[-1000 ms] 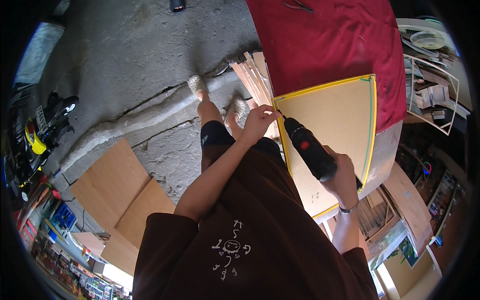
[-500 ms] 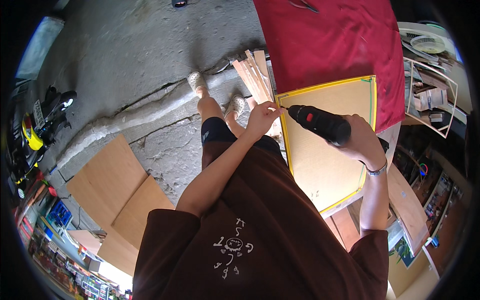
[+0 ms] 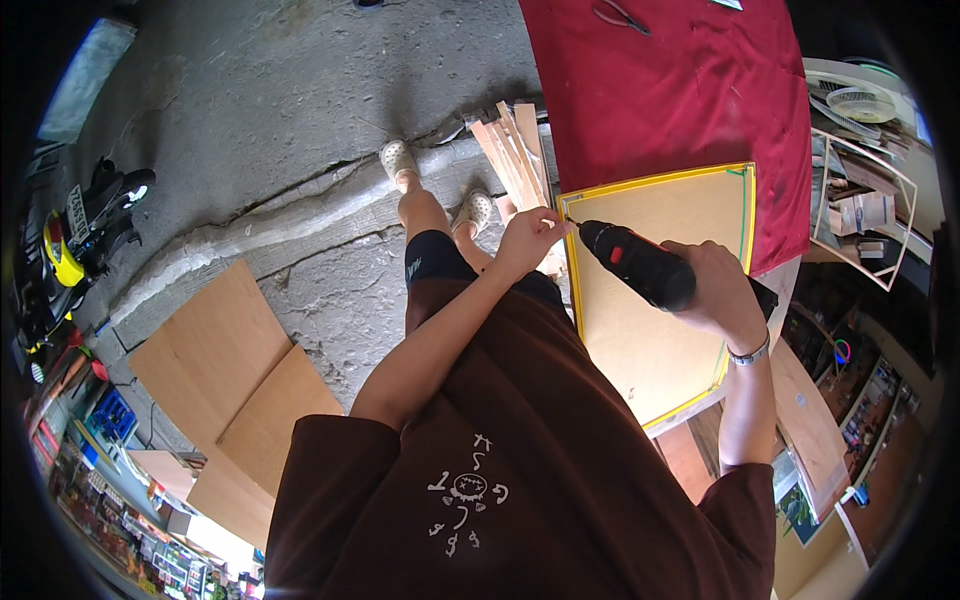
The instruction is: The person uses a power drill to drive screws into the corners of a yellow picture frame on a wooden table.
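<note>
A black cordless drill (image 3: 640, 264) with a red patch is gripped in my right hand (image 3: 722, 288). Its nose points left, and the tip is near the left edge of a shallow panel with a yellow frame (image 3: 655, 178). At that edge, close to the drill tip, my left hand (image 3: 530, 243) has thumb and fingers pinched together. Whatever they pinch is too small to make out. The panel's tan face (image 3: 650, 340) lies under the drill and my right wrist.
A red cloth (image 3: 680, 100) covers the table beyond the panel, with pliers (image 3: 620, 15) on it. Wood strips (image 3: 515, 150) stand left of the panel. Plywood sheets (image 3: 210, 350) lean at left; a motorbike (image 3: 85, 235) is farther out. A wooden frame (image 3: 905, 260) is at right.
The drill has dropped slightly in the picture and turned a little, its tip still by my pinched left fingers. The whole view has shifted slightly, showing more of the pliers.
</note>
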A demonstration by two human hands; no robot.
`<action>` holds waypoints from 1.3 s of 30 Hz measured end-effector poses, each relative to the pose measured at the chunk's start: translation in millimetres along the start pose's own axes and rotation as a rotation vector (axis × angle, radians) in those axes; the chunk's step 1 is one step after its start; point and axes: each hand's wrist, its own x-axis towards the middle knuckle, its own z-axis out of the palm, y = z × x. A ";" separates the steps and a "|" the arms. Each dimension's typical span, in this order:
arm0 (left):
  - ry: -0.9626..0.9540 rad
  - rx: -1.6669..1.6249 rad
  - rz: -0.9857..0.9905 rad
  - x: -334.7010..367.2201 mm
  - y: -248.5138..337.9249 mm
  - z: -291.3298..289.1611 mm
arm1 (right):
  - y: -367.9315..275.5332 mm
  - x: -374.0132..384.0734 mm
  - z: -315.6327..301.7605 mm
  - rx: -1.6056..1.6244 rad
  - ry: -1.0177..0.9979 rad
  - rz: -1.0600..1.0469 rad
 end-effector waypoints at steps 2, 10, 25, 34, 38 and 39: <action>0.029 0.041 0.020 -2.8 5.5 -1.3 | -2.3 -1.1 -0.6 -0.026 0.002 0.010; 0.187 0.514 0.212 -22.7 33.1 -3.1 | -0.3 -1.8 0.2 0.012 -0.009 0.022; 0.112 0.869 0.160 -22.6 63.3 3.6 | 0.7 -3.2 0.3 -0.006 0.029 -0.013; 0.005 0.969 0.084 -22.4 84.2 7.7 | 3.3 -4.0 4.2 0.015 0.029 -0.012; 0.017 0.998 0.204 -17.4 72.6 8.9 | 4.2 -5.3 5.1 0.024 0.014 0.000; 0.020 1.007 0.241 -14.6 67.7 9.4 | 4.1 -5.6 5.1 0.031 -0.001 0.013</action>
